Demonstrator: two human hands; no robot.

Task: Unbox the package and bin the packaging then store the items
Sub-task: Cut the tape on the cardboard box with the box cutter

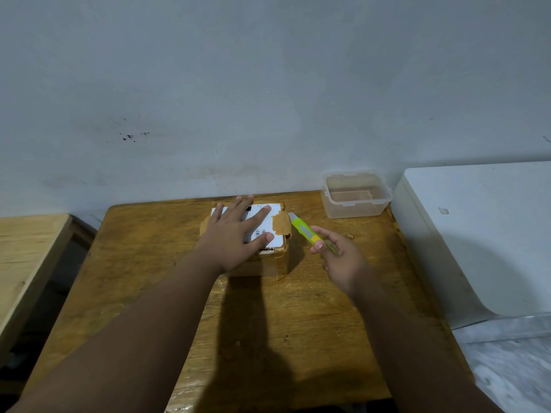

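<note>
A small cardboard package (275,257), sealed with brown tape and bearing a white shipping label, sits near the far edge of the wooden table (298,323). My left hand (235,234) lies flat on top of the package with fingers spread. My right hand (340,257) holds a green and yellow utility knife (307,232) just to the right of the package. The knife's grey tip points at the package's upper right corner.
An empty clear plastic container (356,195) without a lid stands at the table's back right corner. A white appliance (477,234) stands right of the table. A lighter wooden surface (26,257) lies at the left. A grey wall rises behind.
</note>
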